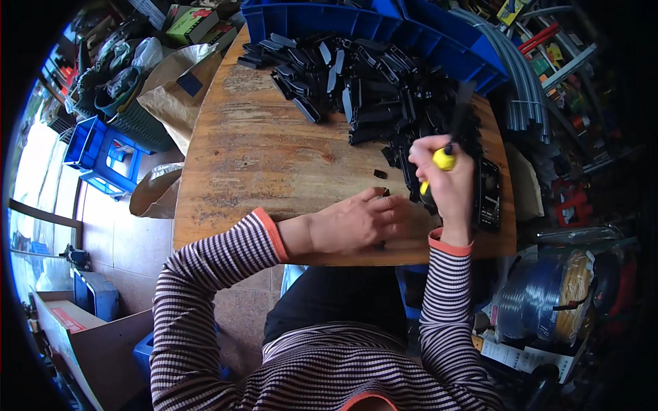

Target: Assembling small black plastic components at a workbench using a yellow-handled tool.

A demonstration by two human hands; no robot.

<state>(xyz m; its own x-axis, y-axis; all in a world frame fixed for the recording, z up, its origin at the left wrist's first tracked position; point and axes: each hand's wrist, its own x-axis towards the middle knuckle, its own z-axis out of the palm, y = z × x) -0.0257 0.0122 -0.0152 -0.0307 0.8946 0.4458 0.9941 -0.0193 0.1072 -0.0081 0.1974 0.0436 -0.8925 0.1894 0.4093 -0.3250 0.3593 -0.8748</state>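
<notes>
- Head view: my right hand [447, 183] is gripping a yellow tool [444, 160].
- My left hand [363, 220] is resting near the table's front edge [336, 259], hold unclear.
- Bare wood [257, 147] is stretching leftward.

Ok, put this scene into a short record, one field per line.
Surface: worn wooden table
Right hand: gripping a yellow tool, partly blurred
Left hand: near the table's close edge, fingers curled; whether it holds anything is unclear
Loose item: small black piece, just beyond the left hand
Main pile: black parts, heaped across the far side and right
Behind the pile: blue bins
Left of table: brown paper bags
</notes>
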